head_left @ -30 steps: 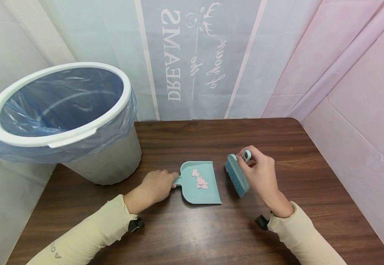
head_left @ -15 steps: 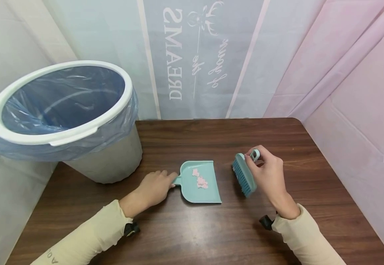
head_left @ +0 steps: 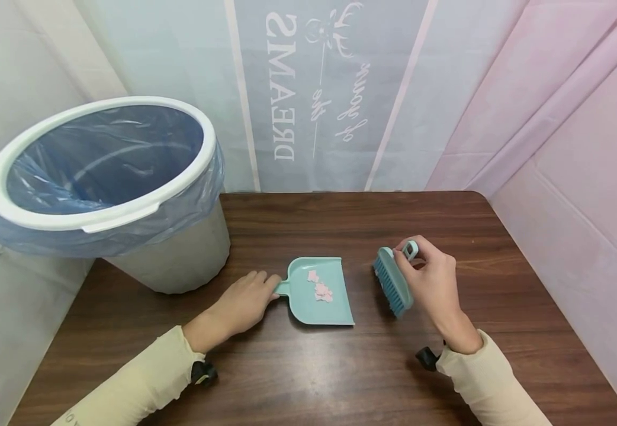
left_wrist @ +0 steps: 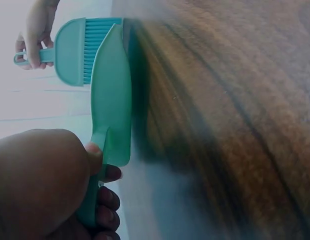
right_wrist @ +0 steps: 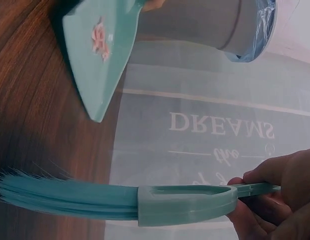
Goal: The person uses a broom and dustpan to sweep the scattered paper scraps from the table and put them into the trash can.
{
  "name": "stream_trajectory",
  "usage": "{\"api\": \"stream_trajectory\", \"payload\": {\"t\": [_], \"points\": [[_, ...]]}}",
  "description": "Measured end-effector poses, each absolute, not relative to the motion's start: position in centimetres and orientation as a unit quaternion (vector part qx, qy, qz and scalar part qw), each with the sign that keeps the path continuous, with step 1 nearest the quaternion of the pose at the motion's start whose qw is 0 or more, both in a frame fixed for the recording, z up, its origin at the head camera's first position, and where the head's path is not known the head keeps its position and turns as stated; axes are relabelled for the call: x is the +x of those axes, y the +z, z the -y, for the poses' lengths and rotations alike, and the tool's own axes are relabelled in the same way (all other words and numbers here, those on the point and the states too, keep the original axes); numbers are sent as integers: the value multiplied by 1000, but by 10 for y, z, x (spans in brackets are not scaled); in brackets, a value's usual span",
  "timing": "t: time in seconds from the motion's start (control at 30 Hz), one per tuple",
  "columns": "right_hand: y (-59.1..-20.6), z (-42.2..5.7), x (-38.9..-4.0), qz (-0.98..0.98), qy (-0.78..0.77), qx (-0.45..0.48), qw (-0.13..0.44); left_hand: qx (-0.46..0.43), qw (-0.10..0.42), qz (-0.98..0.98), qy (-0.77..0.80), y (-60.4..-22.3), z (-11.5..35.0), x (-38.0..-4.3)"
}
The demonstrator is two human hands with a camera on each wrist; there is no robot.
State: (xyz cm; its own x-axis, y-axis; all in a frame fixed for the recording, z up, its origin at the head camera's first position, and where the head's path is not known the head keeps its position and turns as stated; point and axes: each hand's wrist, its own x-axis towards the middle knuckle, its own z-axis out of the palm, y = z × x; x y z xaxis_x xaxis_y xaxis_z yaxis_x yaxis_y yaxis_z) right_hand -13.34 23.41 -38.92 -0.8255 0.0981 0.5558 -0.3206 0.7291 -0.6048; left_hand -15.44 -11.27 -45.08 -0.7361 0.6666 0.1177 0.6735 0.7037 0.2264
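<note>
A light teal dustpan (head_left: 300, 305) is near the middle of the table, its open edge facing right. Several small pink scraps (head_left: 321, 291) lie in its pan. My left hand (head_left: 241, 302) grips the dustpan's handle, fingers curled round it in the left wrist view. To the right, my right hand (head_left: 432, 283) pinches the handle of a teal hand brush (head_left: 396, 278). The brush's bristles (right_wrist: 70, 197) point down toward the wood and stand apart from the pan's edge in the head view.
A grey trash bin (head_left: 191, 260) with a white rim and a blue bag liner (head_left: 122, 160) stands at the left back of the brown wooden table (head_left: 298, 378). Printed cloth (head_left: 330, 89) hangs behind the table, and pale cloth sides rise left and right.
The right hand has moved the brush a little to the right, away from the dustpan, then stayed there. The left hand and dustpan have shifted very slightly left.
</note>
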Motion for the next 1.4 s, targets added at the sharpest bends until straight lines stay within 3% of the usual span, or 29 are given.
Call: {"api": "stream_trajectory", "payload": {"t": [0.73,1.07,1.4], "points": [[-387,-236,-134,881,378,61,280,-349,54,923,-154,-347,132,-166],[-390,-237,-135,881,382,64,272,-334,82,930,-133,-297,139,-154],[-389,-235,-136,885,377,63,267,-336,144,926,-94,-252,155,-128]]}}
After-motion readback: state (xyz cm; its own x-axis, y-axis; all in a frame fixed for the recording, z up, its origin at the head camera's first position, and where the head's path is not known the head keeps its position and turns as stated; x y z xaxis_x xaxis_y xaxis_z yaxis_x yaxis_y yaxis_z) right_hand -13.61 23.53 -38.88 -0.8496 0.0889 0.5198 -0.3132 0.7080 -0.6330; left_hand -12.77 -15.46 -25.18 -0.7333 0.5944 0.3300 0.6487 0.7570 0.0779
